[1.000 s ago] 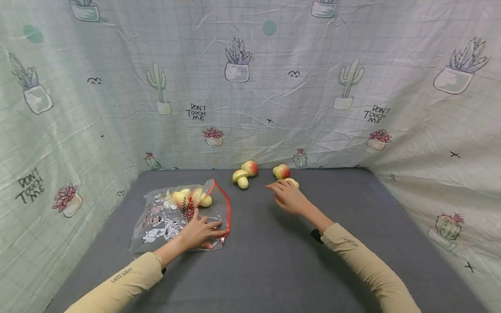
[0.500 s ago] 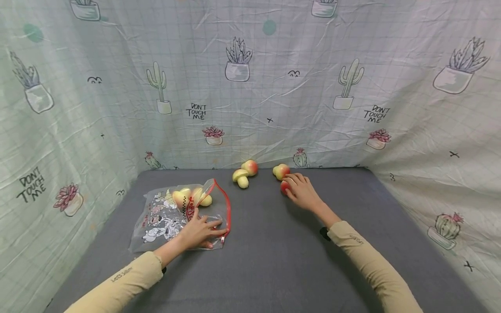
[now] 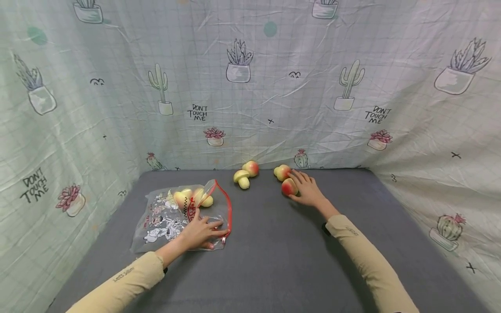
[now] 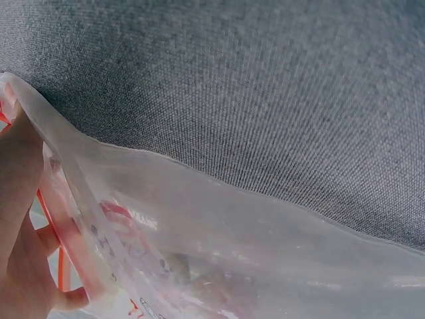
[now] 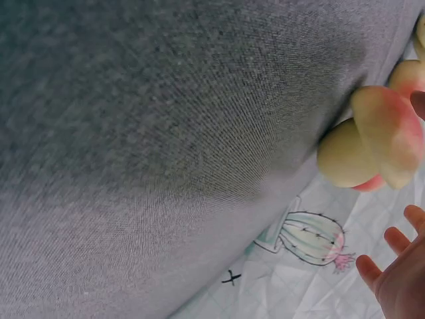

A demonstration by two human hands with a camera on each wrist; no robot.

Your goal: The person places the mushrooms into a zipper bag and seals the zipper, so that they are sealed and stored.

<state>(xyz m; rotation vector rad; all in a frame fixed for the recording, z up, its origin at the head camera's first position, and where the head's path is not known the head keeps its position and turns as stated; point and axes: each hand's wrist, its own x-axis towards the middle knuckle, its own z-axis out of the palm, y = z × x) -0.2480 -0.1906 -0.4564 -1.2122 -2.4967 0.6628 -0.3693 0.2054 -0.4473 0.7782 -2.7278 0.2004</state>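
My left hand (image 3: 201, 231) rests with spread fingers on a clear zip bag (image 3: 156, 237) with a red edge, near its opening. Inside the bag's far part lie several yellow pieces (image 3: 182, 198). In the left wrist view, the bag's plastic (image 4: 199, 219) covers part of that hand's thumb. My right hand (image 3: 307, 189) reaches around the right side of a red and yellow peach (image 3: 288, 187), fingers spread. From the right wrist, its fingers (image 5: 398, 240) show apart from the peach (image 5: 392, 129). Just behind sits another red and yellow fruit (image 3: 283, 173).
A yellow mushroom (image 3: 243, 179) lies on the grey tabletop (image 3: 258, 261), beside another red and yellow fruit (image 3: 252, 168). A cactus-print cloth (image 3: 266, 104) hangs behind and along both sides of the table.
My right hand has shifted rightward around the front peach, and its red side has come into sight. The left hand and bag stay where they were.
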